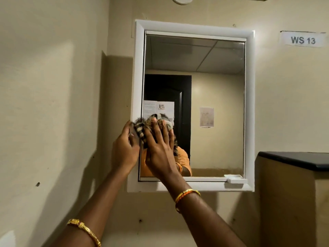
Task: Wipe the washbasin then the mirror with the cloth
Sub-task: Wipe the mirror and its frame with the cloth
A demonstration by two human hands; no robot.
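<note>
A white-framed mirror [213, 90] hangs on the beige wall in front of me. A dark striped cloth [141, 131] is pressed against the glass at its lower left, by the frame's left side. My right hand [160, 148] lies flat over the cloth with the fingers spread. My left hand [125, 148] holds the cloth's left edge against the frame. The washbasin is out of view.
A dark-topped counter or cabinet [293, 159] juts from the wall at the right, just below mirror height. A paper label reading WS 13 [302, 40] is stuck to the wall at the upper right. A small white ledge [235, 180] sticks out at the mirror's lower right.
</note>
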